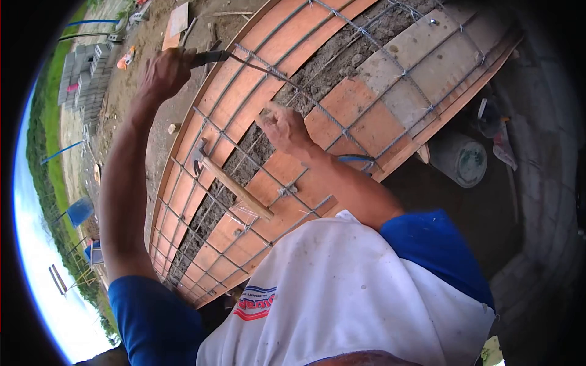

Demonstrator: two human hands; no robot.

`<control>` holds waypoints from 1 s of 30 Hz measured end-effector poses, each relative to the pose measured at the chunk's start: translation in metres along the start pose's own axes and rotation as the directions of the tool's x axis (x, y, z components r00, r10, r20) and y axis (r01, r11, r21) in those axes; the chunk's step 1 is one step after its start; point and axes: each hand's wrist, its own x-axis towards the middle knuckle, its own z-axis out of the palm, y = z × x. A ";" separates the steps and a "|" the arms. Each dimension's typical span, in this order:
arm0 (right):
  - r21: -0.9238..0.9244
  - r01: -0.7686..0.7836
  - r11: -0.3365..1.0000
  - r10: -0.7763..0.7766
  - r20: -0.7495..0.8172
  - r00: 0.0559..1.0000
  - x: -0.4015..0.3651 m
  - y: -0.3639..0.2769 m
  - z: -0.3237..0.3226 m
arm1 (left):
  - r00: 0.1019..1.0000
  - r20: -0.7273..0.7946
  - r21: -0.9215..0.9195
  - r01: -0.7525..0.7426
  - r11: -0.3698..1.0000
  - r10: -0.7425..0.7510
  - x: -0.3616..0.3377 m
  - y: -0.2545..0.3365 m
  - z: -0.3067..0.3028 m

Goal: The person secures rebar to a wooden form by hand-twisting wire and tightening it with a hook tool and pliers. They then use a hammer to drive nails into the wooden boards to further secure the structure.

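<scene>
Upper left, my left hand [166, 72] is closed round the dark handle of a metal bar [218, 57]. The bar's thin end runs right and down to the crossing rods of a rebar grid [346, 132]. My right hand [287, 129] is a fist low over the grid, its fingertips at a muddy patch; what it grips, if anything, I cannot make out. Below and left of it, a claw hammer [237, 188] with a wooden handle lies on the rods. Under the grid are orange-brown boards [342, 110] and a strip of rough grey concrete [250, 145].
A raised board edge [160, 183] borders the grid on the far side. A bucket [469, 163] stands below the near edge at right. Stacked concrete blocks [85, 76] and a blue container [80, 211] are on the ground at left.
</scene>
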 end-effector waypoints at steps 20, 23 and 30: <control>-0.383 0.523 0.762 -0.464 0.242 0.852 0.002 0.013 0.128 | 0.903 0.383 -0.187 0.284 0.941 -0.196 -0.220 0.062 0.122; -0.475 0.519 0.711 -0.263 0.505 0.822 -0.016 0.028 0.116 | 0.798 0.600 -0.397 0.245 0.885 0.048 -0.216 0.054 0.124; -0.334 0.694 0.637 -0.398 0.629 0.668 -0.068 0.011 0.013 | 0.599 0.492 -0.399 0.800 -0.447 0.633 -0.249 0.102 0.129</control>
